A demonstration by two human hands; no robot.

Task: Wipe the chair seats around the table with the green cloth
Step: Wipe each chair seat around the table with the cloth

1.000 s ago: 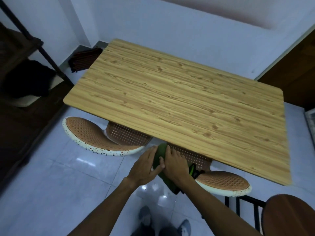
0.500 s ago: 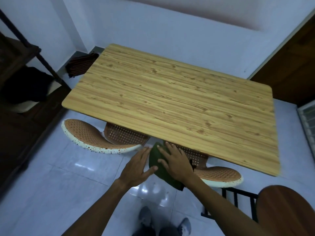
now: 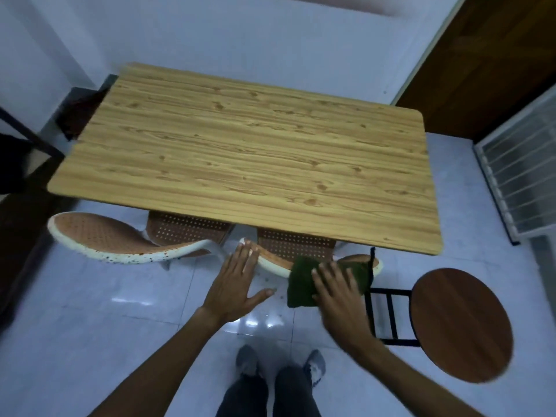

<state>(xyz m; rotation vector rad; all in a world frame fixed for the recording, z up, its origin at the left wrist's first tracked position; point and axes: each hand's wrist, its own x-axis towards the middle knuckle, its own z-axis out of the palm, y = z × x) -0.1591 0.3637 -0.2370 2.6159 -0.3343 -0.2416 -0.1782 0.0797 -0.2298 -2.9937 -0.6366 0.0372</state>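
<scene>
The green cloth [image 3: 304, 281] is draped over the top rail of the nearer chair back [image 3: 272, 261], bunched under the right hand [image 3: 337, 291], whose fingers lie spread and flat on it — pressing it down, not pinching it. Part of the cloth hangs off the near side of the rail, over the floor. The left hand [image 3: 237, 276] is open with fingers together, its fingertips resting on the left end of the same rail, steadying it.

The trouble from here lies in where the cloth sits. The task names the seats, and this chair's perforated seat [image 3: 296, 243] is tucked mostly under the worktop [image 3: 246, 164]. Only a strip shows. A wipe that stops at the rail would leave the seat untouched, and reaching in without pulling the chair out risks knuckles meeting the worktop's edge.

With only a flat palm holding it, the loose hanging part could slip off the curved rail and drop onto the tiled floor [image 3: 105, 311], picking up dirt. A hard sideways push could also skid the chair on those glossy tiles, since the left hand merely rests on it.

The second chair [image 3: 120, 239] to the left and the round wooden stool [image 3: 460, 323] to the right, close beside the right forearm, look still to be wiped — the stool stands near enough for an elbow to knock.
</scene>
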